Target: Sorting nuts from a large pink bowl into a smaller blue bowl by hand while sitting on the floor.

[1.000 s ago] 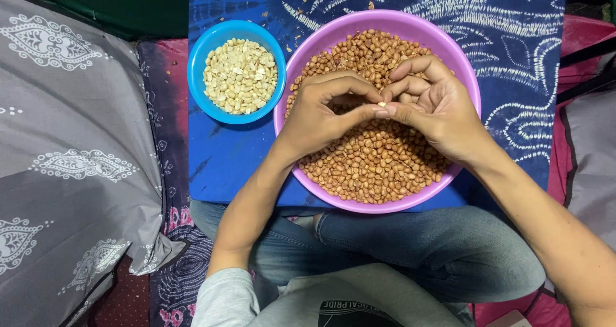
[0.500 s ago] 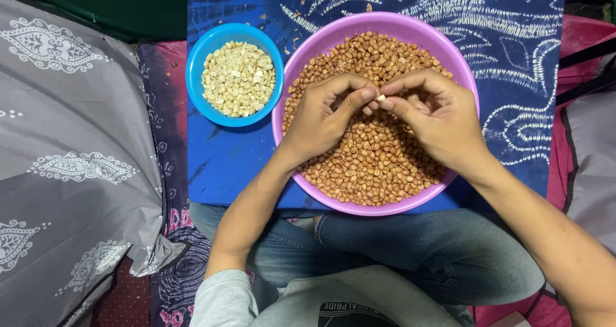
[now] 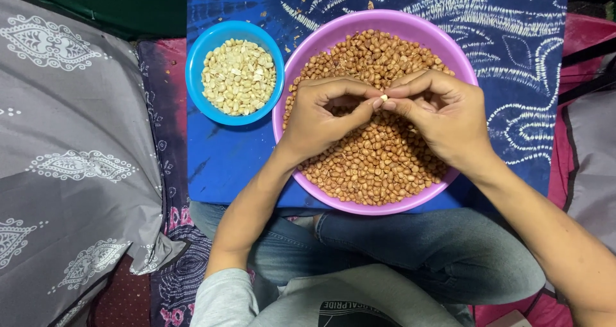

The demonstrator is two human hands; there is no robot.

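A large purple bowl (image 3: 301, 48) full of brown-skinned peanuts (image 3: 378, 163) sits on a blue patterned cloth in front of me. Over its middle, my left hand (image 3: 317, 112) and my right hand (image 3: 439, 112) meet fingertip to fingertip. Between them they pinch one pale, skinless peanut (image 3: 384, 97). To the left stands a smaller blue bowl (image 3: 199, 58) holding pale peeled peanuts (image 3: 239, 77).
The blue cloth with white patterns (image 3: 513, 58) covers the surface under both bowls; a few skin flakes lie on it. A grey patterned pillow (image 3: 70, 167) lies at the left. My crossed legs in jeans (image 3: 410, 250) are below the purple bowl.
Both hands stay together over the purple bowl, fingers working one peanut; the pale kernel now shows between the fingertips. The bowls have not moved.
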